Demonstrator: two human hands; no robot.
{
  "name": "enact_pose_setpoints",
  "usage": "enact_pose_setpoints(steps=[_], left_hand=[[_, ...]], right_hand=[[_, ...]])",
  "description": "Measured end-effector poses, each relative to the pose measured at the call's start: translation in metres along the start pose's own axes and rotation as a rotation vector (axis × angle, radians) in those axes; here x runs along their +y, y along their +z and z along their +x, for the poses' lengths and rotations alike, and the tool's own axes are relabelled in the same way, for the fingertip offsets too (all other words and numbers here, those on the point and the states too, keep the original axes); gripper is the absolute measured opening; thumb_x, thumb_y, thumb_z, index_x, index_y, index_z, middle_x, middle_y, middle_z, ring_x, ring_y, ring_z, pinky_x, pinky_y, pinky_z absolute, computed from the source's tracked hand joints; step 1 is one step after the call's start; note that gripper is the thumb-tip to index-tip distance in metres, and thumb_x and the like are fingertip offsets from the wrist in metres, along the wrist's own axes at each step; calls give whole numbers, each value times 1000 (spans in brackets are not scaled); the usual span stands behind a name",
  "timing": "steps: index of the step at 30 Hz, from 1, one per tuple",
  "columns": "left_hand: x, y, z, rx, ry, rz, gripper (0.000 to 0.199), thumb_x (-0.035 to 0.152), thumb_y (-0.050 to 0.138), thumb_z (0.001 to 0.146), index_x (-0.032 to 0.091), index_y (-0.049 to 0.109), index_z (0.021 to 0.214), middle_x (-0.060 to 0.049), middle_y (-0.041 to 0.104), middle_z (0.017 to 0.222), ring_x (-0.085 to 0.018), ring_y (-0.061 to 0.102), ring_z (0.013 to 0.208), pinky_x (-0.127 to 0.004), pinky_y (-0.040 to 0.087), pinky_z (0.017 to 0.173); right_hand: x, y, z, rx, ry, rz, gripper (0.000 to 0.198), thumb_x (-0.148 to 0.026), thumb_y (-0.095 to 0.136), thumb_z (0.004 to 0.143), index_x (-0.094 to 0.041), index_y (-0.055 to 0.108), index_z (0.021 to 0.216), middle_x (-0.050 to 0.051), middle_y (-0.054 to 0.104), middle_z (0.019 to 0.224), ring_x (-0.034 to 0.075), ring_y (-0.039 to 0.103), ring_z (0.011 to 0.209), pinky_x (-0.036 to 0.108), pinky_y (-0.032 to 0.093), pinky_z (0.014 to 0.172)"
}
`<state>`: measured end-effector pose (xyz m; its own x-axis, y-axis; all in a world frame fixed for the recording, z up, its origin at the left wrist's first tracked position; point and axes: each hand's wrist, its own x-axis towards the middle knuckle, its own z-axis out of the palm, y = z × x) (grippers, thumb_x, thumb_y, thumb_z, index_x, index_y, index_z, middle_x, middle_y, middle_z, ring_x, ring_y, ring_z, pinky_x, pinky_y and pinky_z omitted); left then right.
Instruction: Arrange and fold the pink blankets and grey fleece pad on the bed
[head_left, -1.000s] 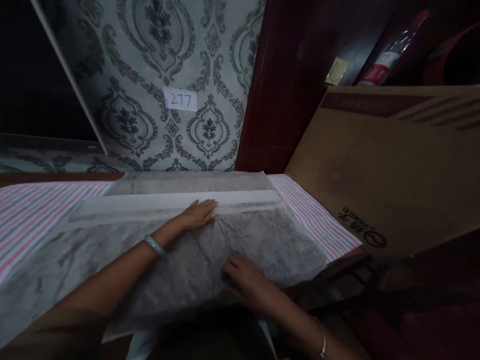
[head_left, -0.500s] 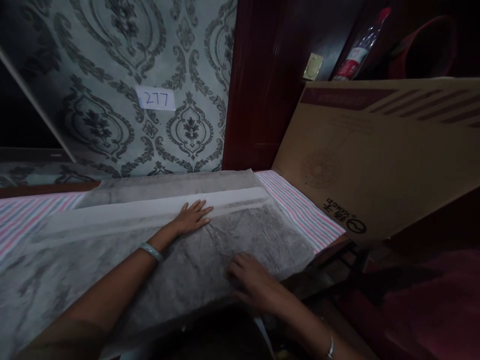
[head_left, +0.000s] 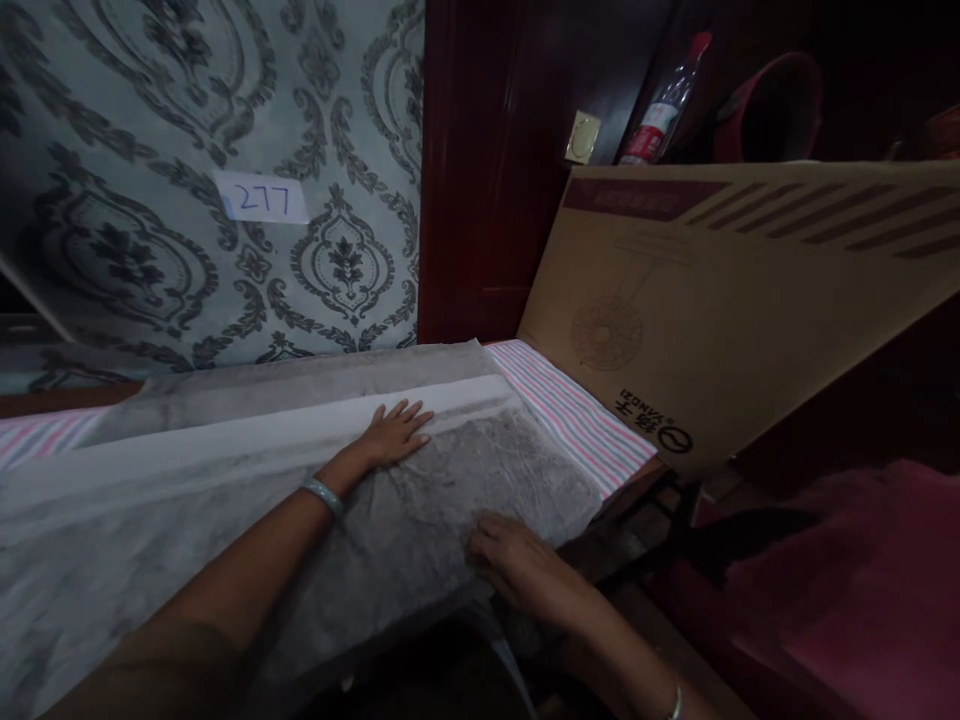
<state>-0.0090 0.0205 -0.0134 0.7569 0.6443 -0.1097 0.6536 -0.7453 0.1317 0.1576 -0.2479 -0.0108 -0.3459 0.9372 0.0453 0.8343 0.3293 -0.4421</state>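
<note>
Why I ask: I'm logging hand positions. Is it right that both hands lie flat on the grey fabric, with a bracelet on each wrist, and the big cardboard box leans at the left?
Not quite: the cardboard box leans at the right, as the head view shows. The left hand and right hand do lie on the grey fabric, each wrist braceleted.

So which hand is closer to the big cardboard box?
The right hand. It rests on the near edge of the grey sheet, toward the side where the cardboard box leans. The left hand lies flat further in on the sheet, farther from the box.
</note>
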Motion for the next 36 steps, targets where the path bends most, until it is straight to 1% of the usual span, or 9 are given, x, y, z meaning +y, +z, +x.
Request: enact_pose_setpoints(steps=[3,6,11,17,22,24,28,32,36], left_hand=[[-1,-4,0,-21,5,-4,67,58,31,97,30,32,159,-10,23,169,-35,18,156,-64,17,121],[2,-10,7,-22,2,-11,68,58,29,98,28,34,158,-12,24,168,-36,21,155,-65,20,120],[21,-13,39,-23,75,-32,65,53,27,99,27,32,159,-9,24,169,-29,22,156,-56,20,123],[43,-5,77,-57,106,-47,64,51,26,100,29,30,159,-6,23,169,-28,17,157,-56,15,124],[42,2,81,-42,115,-28,68,58,30,97,31,29,159,-7,20,170,-31,13,158,-61,11,123],[40,3,81,-42,124,-23,69,59,30,97,31,29,160,-8,20,170,-32,13,157,-62,12,123],[41,-2,85,-51,130,-20,68,59,31,96,32,32,159,-8,22,169,-35,17,156,-65,16,121],[53,-7,97,-53,163,-33,65,54,26,98,30,32,159,-8,23,169,-32,18,156,-62,18,121],[72,-9,113,-66,200,-48,65,51,26,99,29,27,160,-7,20,170,-30,16,157,-59,18,123]], right_hand=[[5,-1,-4,7,18,-50,15,-10,63,87,-19,56,96,4,59,105,20,52,99,32,38,84],[18,-7,-14,46,100,-125,27,-13,70,82,-20,55,104,7,57,115,24,49,107,38,38,91],[45,-19,-28,93,196,-115,23,-9,68,83,-20,55,99,6,59,109,24,50,105,39,39,90],[53,-23,-32,120,111,-71,17,-4,54,90,-20,52,87,4,59,96,20,51,93,35,39,83],[52,-19,-36,122,111,-43,18,-4,46,93,-20,50,87,4,58,94,19,51,91,33,40,80],[54,-17,-38,134,145,-70,15,-6,53,91,-21,52,92,5,58,101,21,51,97,35,40,84],[66,-21,-49,169,257,-159,25,-7,64,82,-21,54,101,7,57,110,25,50,105,39,40,90],[81,-33,-58,177,336,-188,25,-3,62,81,-20,56,99,7,59,108,25,51,105,40,39,90],[89,-38,-59,186,336,-196,16,-4,53,89,-20,57,92,6,61,100,22,53,99,37,38,85]])
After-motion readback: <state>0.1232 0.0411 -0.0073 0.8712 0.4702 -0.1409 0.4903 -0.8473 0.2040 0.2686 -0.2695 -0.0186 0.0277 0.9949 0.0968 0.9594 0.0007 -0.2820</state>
